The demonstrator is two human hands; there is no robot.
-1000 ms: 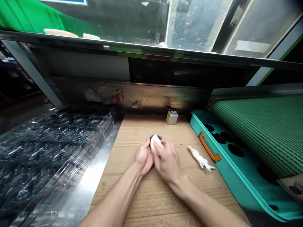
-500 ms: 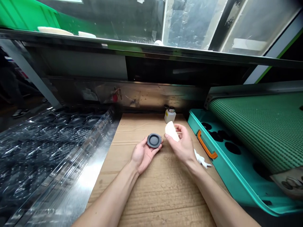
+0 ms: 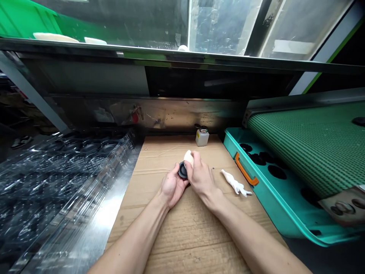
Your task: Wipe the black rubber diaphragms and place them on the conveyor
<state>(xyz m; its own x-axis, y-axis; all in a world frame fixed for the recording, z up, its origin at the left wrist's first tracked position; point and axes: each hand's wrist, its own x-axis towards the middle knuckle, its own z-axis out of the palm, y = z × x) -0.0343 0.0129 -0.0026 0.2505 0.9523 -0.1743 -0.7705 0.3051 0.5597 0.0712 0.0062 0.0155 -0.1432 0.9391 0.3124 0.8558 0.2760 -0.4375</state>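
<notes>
My left hand [image 3: 172,187] holds a round dark grey rubber-like cap [image 3: 182,171] with a raised rim, its face turned up. In my right hand [image 3: 200,176] is a cream-white pad [image 3: 188,156], gripped between thumb and fingers and brought against the cap's upper right side. My right fingers hide part of both. Both hands are above a cardboard sheet [image 3: 171,236]. Beyond them stands a small whitish bottle [image 3: 202,137] with a metal top and its black lid flipped back. A white glove [image 3: 235,182] lies crumpled to the right.
Clear plastic trays holding dark round parts [image 3: 57,182] are stacked at the left. On the right, a teal bin [image 3: 285,217] with an orange handle [image 3: 245,170] contains several black discs, below a green mesh conveyor belt [image 3: 310,133]. A metal shelf edge [image 3: 171,57] crosses above.
My right hand has moved left and brought the pad onto the cap. The glove shows fully now. A black disc has appeared on the conveyor belt. The view has shifted slightly.
</notes>
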